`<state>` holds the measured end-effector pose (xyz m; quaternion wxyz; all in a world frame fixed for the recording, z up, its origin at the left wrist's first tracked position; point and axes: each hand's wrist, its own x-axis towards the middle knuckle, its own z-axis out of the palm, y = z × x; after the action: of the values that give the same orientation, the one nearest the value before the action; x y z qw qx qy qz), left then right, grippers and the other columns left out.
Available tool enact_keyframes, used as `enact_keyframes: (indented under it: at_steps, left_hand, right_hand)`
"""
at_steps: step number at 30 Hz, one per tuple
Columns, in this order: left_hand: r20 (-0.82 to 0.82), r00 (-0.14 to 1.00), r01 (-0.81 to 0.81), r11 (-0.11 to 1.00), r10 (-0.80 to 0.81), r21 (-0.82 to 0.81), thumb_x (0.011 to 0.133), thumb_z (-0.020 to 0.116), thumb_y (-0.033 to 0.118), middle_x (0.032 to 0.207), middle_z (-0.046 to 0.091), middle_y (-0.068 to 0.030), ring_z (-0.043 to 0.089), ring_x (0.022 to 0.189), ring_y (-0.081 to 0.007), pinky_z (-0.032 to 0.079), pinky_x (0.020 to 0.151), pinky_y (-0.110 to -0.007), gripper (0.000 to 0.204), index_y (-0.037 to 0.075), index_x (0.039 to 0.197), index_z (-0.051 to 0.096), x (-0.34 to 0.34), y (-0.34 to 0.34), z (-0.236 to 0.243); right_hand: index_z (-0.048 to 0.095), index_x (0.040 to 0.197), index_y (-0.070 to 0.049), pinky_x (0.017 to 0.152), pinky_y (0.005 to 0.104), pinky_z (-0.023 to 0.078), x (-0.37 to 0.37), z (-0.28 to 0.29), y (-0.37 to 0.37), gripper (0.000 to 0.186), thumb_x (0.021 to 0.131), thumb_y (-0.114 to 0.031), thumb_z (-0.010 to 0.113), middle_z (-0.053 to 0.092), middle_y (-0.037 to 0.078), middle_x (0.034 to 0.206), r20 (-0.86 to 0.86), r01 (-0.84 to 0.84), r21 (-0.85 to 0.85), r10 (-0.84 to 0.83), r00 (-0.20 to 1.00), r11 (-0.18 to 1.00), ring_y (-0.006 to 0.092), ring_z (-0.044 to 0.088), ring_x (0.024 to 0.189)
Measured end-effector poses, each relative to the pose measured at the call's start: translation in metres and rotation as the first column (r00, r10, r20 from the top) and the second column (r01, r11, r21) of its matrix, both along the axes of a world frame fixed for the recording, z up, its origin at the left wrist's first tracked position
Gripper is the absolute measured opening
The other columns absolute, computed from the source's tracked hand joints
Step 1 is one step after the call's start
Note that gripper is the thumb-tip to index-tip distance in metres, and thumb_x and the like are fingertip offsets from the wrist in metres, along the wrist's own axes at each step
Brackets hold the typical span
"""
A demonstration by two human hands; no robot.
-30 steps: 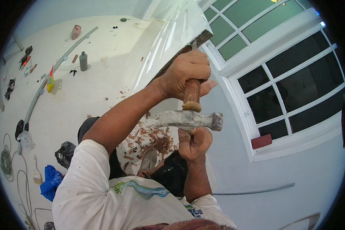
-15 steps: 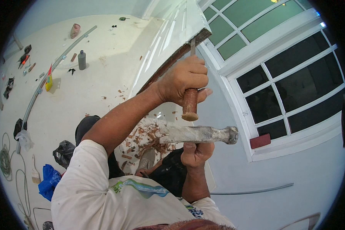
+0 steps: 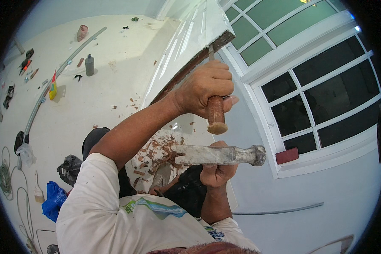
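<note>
My left hand (image 3: 207,84) is wrapped round the wooden handle of a chisel (image 3: 216,116). The chisel's metal blade points away from me and meets the rough brown edge of a white panelled door (image 3: 173,57). Just below the handle's butt, my right hand (image 3: 218,174) grips a hammer (image 3: 230,155) with a worn, whitish metal head. The head lies crosswise, a small gap short of the chisel; its handle is mostly hidden by the head and my hand.
Brown wood chips (image 3: 156,152) litter the floor around my foot. To the left lie a long grey pipe (image 3: 51,84), a grey bottle (image 3: 89,65), a blue plastic bag (image 3: 54,201) and a coiled hose (image 3: 5,180). A paned window (image 3: 313,93) is on the right, with a red block (image 3: 287,155) on its sill.
The chisel's butt has swung slightly right, with my left hand shifting a little right too. The hammer head has dropped slightly toward me. Both grips stay closed.
</note>
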<state>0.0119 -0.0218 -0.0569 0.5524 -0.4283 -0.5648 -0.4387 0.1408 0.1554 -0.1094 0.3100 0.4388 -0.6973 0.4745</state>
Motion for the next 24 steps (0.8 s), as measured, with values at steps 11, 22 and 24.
enact_keyframes:
  at_steps: [11,22,24]
  left_hand:
    - [-0.010,1.000,0.004,1.000,-0.004,0.010,0.072,0.081,0.015,0.064,0.043,-0.0045,0.045,0.063,-0.0250,0.037,0.061,-0.039,0.035,0.011,0.063,0.048,0.0003,0.0024,0.0002]
    - [-0.015,1.000,0.008,1.000,-0.008,-0.003,0.073,0.081,0.016,0.063,0.043,-0.0041,0.044,0.062,-0.0241,0.035,0.060,-0.040,0.036,0.012,0.063,0.047,-0.0016,0.0021,0.0007]
    - [-0.022,1.000,0.008,1.000,-0.008,0.006,0.074,0.081,0.016,0.063,0.043,-0.0040,0.044,0.062,-0.0241,0.035,0.060,-0.039,0.035,0.012,0.063,0.047,-0.0018,0.0021,0.0014]
  right_hand:
    - [0.065,0.097,0.004,0.056,0.0304,0.043,0.0006,-0.0040,0.0034,0.026,0.102,-0.022,0.066,0.065,0.013,0.080,-0.015,0.028,0.019,-0.028,1.000,0.999,0.0168,0.059,0.065]
    - [0.063,0.109,0.001,0.059,0.0349,0.045,0.0009,-0.0049,0.0087,0.020,0.101,-0.017,0.064,0.064,0.012,0.087,-0.082,0.018,0.097,-0.010,0.997,0.995,0.0199,0.060,0.069]
    - [0.062,0.112,0.000,0.060,0.0358,0.045,0.0023,-0.0064,0.0065,0.019,0.101,-0.015,0.063,0.064,0.011,0.088,-0.066,-0.001,0.077,0.006,0.998,0.997,0.0204,0.060,0.070]
